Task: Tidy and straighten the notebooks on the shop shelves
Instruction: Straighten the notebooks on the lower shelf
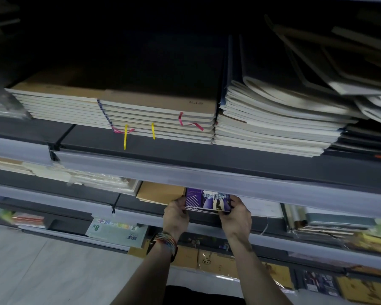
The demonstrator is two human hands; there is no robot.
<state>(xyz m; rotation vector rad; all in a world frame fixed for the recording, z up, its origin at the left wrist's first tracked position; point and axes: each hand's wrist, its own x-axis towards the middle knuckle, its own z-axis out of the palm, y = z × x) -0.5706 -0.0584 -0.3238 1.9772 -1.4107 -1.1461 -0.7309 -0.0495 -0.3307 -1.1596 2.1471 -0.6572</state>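
Note:
A small stack of purple spiral notebooks [207, 200] with a cartoon cover lies on the second shelf, partly hidden under the upper shelf's front rail. My left hand [176, 214] grips the stack's left edge and my right hand [235, 214] grips its right edge. A brown-covered notebook stack [161, 192] lies just to the left of the purple one. On the upper shelf sit tall piles of kraft-covered notebooks [158, 115] with pink and yellow ribbon markers.
A slumping pile of white-edged notebooks [273, 124] sits right of the kraft piles, with tilted books [350, 69] leaning above it. The upper shelf rail [185, 170] overhangs my hands. Lower shelves hold a green 8K pad [117, 232] and wrapped stationery [330, 225].

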